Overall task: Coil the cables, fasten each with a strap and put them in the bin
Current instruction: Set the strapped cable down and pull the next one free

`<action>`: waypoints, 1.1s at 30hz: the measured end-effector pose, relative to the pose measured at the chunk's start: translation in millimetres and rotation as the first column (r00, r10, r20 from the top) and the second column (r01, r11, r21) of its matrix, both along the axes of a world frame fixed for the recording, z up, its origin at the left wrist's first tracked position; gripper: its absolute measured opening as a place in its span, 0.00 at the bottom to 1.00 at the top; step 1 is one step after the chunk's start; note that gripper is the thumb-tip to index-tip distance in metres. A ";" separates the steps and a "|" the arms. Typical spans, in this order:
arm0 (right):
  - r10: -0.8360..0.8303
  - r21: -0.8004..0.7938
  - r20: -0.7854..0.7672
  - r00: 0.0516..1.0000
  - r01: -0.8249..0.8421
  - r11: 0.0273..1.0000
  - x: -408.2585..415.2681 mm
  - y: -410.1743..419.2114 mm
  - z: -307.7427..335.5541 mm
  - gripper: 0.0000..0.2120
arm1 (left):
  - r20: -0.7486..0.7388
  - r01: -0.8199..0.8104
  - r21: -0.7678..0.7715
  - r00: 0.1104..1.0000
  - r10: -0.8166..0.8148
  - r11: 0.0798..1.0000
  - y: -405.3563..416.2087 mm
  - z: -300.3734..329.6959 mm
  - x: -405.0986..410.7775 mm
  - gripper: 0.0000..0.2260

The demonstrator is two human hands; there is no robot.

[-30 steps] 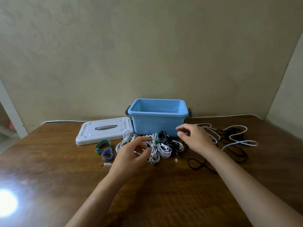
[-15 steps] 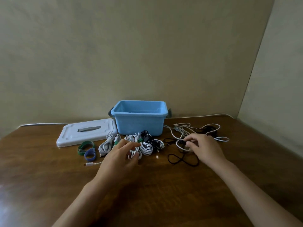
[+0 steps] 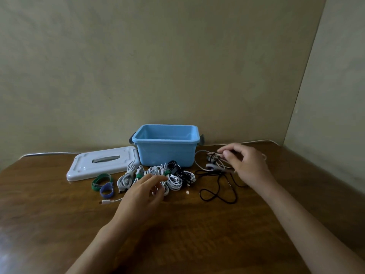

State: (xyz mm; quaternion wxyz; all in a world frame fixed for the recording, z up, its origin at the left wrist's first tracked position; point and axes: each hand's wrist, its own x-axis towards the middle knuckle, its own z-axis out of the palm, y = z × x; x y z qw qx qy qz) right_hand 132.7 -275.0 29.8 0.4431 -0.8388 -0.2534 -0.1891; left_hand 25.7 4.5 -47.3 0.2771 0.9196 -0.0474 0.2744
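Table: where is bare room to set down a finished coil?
Bare wood lies along the near edge of the table between the forearms, and left of the strap loops. The bin looks empty. Crowded: coiled bundles before it, loose cables right.

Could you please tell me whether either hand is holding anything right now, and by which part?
The right hand pinches loose white cable strands in its fingers. The left hand holds nothing.
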 end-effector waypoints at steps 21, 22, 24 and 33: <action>-0.425 -0.678 -0.141 0.894 0.226 0.700 56.0 -22.0 -50.6 0.23 | -0.012 0.005 0.007 1.000 -0.005 1.000 1.6 -2.0 1.8 0.13; -0.412 -0.669 -0.175 0.894 0.199 0.716 56.1 -23.0 -51.4 0.21 | -0.015 0.008 0.010 1.000 -0.008 1.000 1.4 -2.0 1.9 0.13; -0.387 -0.644 -0.184 0.904 0.187 0.742 54.3 -23.3 -51.7 0.17 | -0.023 0.010 0.018 1.000 -0.009 1.000 0.9 -2.4 2.3 0.13; -0.265 -0.478 -0.246 0.932 0.121 0.870 61.5 4.0 -48.9 0.27 | -0.037 0.006 0.023 0.999 -0.005 1.000 1.5 -2.6 1.6 0.13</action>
